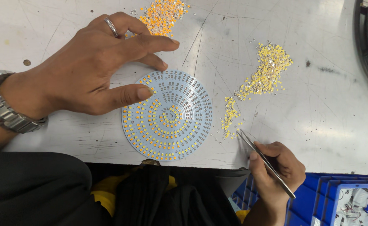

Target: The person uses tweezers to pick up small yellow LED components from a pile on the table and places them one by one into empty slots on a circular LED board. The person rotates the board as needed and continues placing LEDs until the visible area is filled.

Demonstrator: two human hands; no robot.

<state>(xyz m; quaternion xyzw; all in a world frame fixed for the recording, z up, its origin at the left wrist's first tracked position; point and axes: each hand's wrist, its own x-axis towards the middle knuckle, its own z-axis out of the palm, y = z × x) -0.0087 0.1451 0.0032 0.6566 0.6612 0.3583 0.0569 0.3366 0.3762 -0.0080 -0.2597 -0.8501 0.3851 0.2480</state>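
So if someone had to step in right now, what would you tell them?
Left hand: thumb and fingertips steady the round LED board at its upper left edge.
Right hand: holds tweezers, tips at the small yellow chip pile.
More chips: larger yellow pile, orange pile.
Done: the board's left and lower rings and centre are filled.
Left: the upper right pads are bare.

A scratched white table [318, 104] carries a round board [167, 115] at centre, orange chips [163, 14] at twelve o'clock, and yellow chips [267, 73] at two, trailing toward three
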